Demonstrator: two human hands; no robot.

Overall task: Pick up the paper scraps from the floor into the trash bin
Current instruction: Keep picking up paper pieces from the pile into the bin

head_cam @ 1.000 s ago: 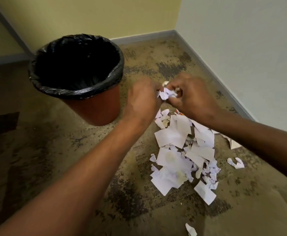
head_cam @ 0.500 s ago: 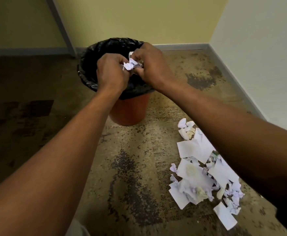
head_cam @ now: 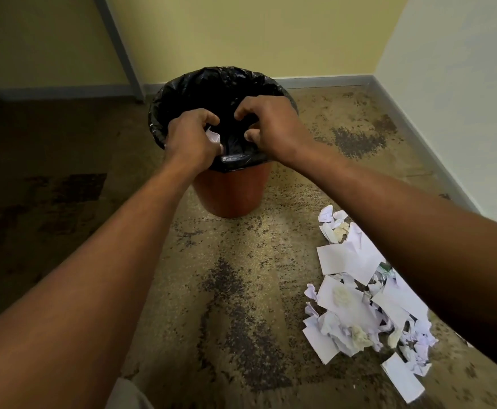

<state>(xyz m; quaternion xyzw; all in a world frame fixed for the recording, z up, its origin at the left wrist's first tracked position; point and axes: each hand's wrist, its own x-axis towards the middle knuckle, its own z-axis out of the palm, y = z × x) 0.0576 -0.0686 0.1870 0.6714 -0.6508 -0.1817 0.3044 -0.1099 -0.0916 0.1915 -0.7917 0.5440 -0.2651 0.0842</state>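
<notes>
An orange trash bin lined with a black bag stands on the floor near the wall. Both my hands hover over its mouth, a small gap between them. My left hand has curled fingers around a white paper scrap that peeks out by the thumb. My right hand shows loosely bent, spread fingers with nothing visible in them. A pile of torn and crumpled white paper scraps lies on the floor to the right, partly hidden under my right forearm.
The speckled brown floor stretches between me and the bin. A white wall with a grey skirting runs along the right, close to the pile. A yellow wall stands right behind the bin, with a grey post at the left.
Both hands carried a bunch of scraps from above the pile to the bin. They have now parted over its mouth, and most of the bunch is gone from view.
</notes>
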